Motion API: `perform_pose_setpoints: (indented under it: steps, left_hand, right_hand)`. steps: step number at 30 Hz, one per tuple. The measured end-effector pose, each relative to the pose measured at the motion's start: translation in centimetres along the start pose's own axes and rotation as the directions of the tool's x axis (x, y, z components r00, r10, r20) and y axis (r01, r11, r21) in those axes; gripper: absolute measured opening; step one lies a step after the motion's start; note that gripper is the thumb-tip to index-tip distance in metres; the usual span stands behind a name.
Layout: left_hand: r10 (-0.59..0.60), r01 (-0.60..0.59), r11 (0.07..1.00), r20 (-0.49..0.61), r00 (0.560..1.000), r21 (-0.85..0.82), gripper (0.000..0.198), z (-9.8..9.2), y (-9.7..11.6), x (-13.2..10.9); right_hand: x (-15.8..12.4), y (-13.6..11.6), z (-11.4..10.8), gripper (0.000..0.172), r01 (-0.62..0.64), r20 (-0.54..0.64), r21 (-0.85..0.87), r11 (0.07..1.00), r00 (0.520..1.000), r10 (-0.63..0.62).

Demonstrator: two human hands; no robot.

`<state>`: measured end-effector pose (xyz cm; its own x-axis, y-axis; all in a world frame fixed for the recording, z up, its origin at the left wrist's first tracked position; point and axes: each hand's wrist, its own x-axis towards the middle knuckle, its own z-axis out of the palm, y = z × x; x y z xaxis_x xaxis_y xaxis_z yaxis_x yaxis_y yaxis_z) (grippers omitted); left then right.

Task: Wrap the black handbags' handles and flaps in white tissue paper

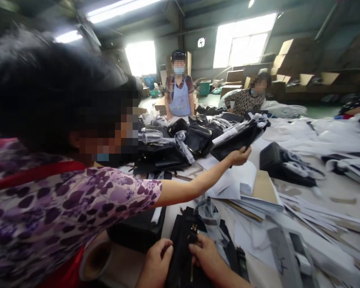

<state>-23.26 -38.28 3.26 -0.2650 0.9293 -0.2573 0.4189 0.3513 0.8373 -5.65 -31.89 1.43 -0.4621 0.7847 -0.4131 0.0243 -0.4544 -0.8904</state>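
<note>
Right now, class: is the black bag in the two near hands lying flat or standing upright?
Lying flat: the bag stretches along the table, with the left hand and right hand gripping its near end.

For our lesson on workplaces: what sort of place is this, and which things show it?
Probably a bag factory or packing workshop: black bags heaped on a large table, cardboard boxes stacked along the wall, left hand and right hand gripping a black zip bag.
</note>
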Motion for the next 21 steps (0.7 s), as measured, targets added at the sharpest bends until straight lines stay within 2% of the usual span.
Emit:
perform_pose_setpoints:
  steps: [3, 10, 13, 17, 21]
  left_hand:
    - [-0.009, 0.009, 1.0, 0.018, 1.0, -0.003, 0.033, -0.1, 0.2, 0.8]
    - [-0.01, 0.009, 0.999, 0.03, 0.999, 0.049, 0.035, 0.7, -2.3, 3.0]
    - [-0.008, 0.005, 0.998, 0.04, 0.999, 0.063, 0.032, 1.1, -1.7, 3.3]
    - [0.033, -0.035, 0.997, 0.035, 0.999, 0.076, 0.027, 1.4, -0.6, 3.1]
    - [0.055, -0.056, 0.996, 0.014, 0.998, 0.072, 0.024, 1.7, -0.3, 2.8]
  right_hand:
    - [0.3, -0.7, 0.0, 0.018, 0.006, -0.005, 0.018, 1.0, 1.0, -0.006]
    - [2.2, 0.1, -0.7, 0.022, 0.001, 0.007, 0.067, 0.998, 1.0, -0.002]
    - [2.5, 0.4, -0.9, 0.023, -0.016, 0.003, 0.058, 0.998, 1.0, 0.016]
    - [2.7, 0.3, -1.2, 0.019, -0.076, -0.017, -0.046, 0.996, 0.997, 0.075]
    - [3.0, 0.1, -1.4, 0.017, -0.083, -0.033, -0.087, 0.993, 0.996, 0.081]
